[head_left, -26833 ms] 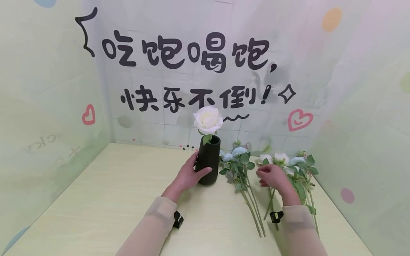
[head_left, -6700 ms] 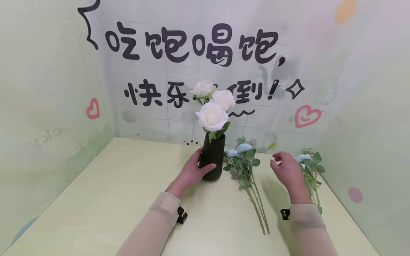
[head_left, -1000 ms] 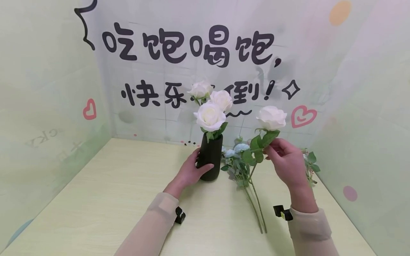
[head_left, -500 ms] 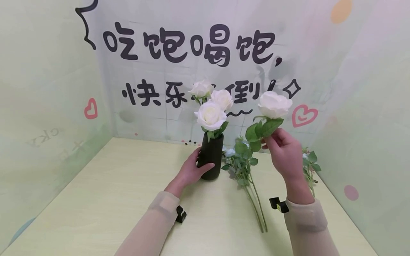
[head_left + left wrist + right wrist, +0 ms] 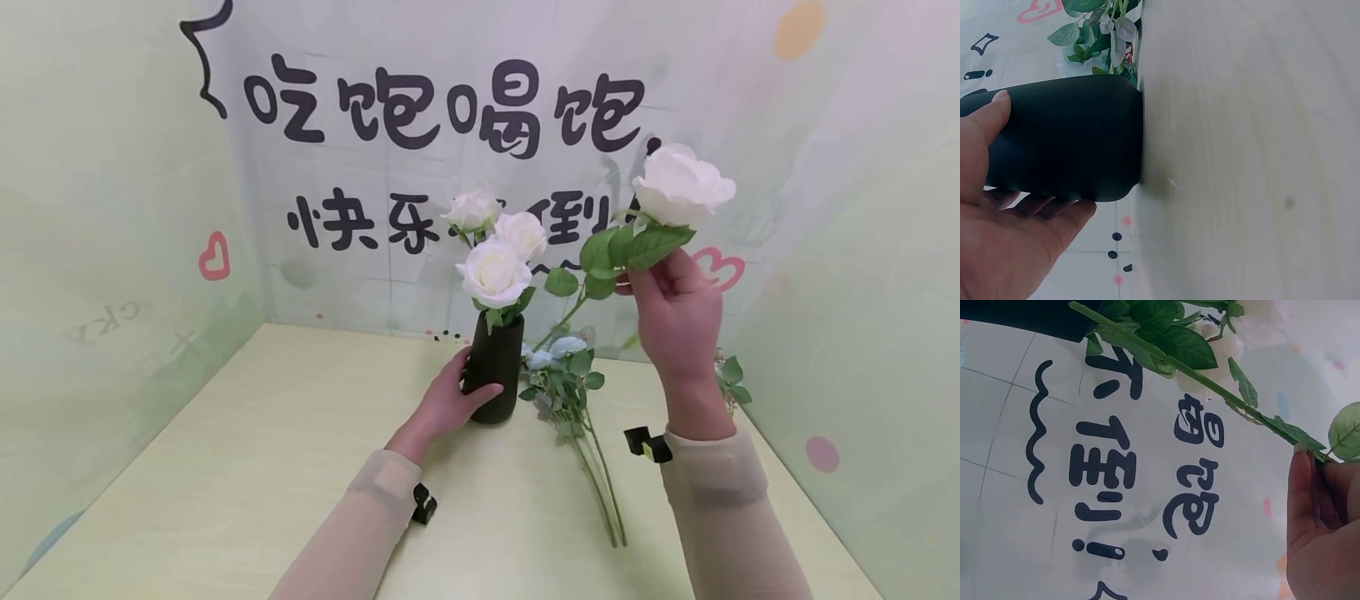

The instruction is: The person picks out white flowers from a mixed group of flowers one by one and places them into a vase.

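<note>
A black vase [image 5: 497,379] stands upright on the table with several white roses [image 5: 495,271] in it. My left hand [image 5: 444,408] holds the vase low on its left side; in the left wrist view, thumb and fingers reach around the dark vase wall [image 5: 1066,137]. My right hand [image 5: 681,325], raised at the right, pinches another white rose [image 5: 684,185] by its stem just below the bloom and leaves. That rose's stem slants down and left toward the vase. In the right wrist view, the stem [image 5: 1210,387] has its cut end near the vase's mouth, seemingly outside it.
Light blue flowers [image 5: 567,346] with long green stems [image 5: 600,492] lie on the wooden table [image 5: 262,467] right of the vase. More leafy stems [image 5: 733,383] lie partly hidden behind my right forearm. A printed backdrop [image 5: 337,292] encloses the table's back and sides.
Since 6.7 seconds ago my right hand has taken up a white rose. Over the last second it has lifted the rose higher and slightly right. My left hand stays on the vase.
</note>
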Demonstrator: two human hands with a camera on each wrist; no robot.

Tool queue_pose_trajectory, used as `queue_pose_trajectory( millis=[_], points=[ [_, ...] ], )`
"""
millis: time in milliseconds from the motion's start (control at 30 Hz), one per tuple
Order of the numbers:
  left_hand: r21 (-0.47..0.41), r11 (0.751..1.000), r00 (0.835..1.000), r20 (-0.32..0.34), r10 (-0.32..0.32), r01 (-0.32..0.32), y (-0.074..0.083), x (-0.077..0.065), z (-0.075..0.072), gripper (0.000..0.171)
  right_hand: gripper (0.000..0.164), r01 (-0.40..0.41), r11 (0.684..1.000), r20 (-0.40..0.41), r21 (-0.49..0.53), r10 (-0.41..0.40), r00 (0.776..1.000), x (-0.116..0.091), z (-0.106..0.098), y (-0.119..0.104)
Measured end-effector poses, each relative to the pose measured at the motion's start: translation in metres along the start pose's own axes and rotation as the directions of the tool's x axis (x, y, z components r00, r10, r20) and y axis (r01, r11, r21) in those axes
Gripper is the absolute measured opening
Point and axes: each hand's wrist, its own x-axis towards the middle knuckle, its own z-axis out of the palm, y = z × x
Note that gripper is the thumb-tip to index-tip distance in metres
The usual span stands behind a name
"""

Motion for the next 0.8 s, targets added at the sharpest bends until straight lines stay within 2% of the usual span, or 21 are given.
queue_pose_trajectory(
  millis=[200, 367, 800],
  points=[
    [0.010, 1.000, 1.000, -0.003, 0.009, -0.009, -0.001, 0.001, 0.000, 0.090, 0.018, 0.045, 0.995, -0.047, 0.090, -0.041, 0.998, 0.006, 0.009, -0.004],
    [0.018, 1.000, 1.000, -0.005, 0.011, -0.011, -0.001, 0.001, 0.000, 0.090, 0.018, 0.038, 0.994, -0.055, 0.102, -0.033, 0.998, 0.005, 0.015, -0.002],
    [0.021, 1.000, 1.000, -0.008, 0.009, -0.009, -0.002, 0.001, 0.001, 0.090, 0.019, -0.051, 0.998, 0.035, 0.042, 0.050, 0.998, -0.002, 0.036, 0.012]
  ],
)
